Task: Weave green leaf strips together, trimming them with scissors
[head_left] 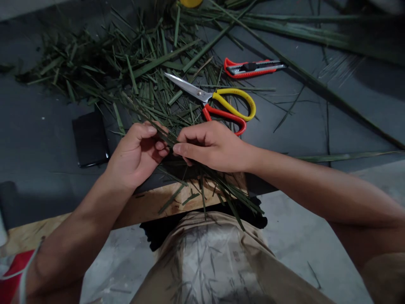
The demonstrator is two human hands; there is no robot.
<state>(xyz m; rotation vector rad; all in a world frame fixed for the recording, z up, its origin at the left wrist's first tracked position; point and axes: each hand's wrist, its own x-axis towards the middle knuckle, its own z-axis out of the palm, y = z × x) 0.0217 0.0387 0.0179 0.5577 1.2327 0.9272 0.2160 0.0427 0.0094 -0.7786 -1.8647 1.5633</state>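
Between my two hands is a narrow bunch of green leaf strips (167, 136), held over the front part of the dark table. My left hand (136, 147) pinches it with thumb and fingers on the left. Close beside it, my right hand (211, 145) grips the same strips, its thumb tip and forefinger pressed together. Loose strip ends (228, 190) hang below my right hand past the table edge. Just beyond my right hand lie scissors (205, 98) with one yellow and one red handle, blades apart and pointing left.
A large heap of cut green strips (95, 63) covers the back left. A red utility knife (253, 68) lies behind the scissors. Left of my left hand rests a black phone-like object (90, 138). Long leaves (300, 31) stretch across the back right. The wooden table edge (148, 198) runs in front of me.
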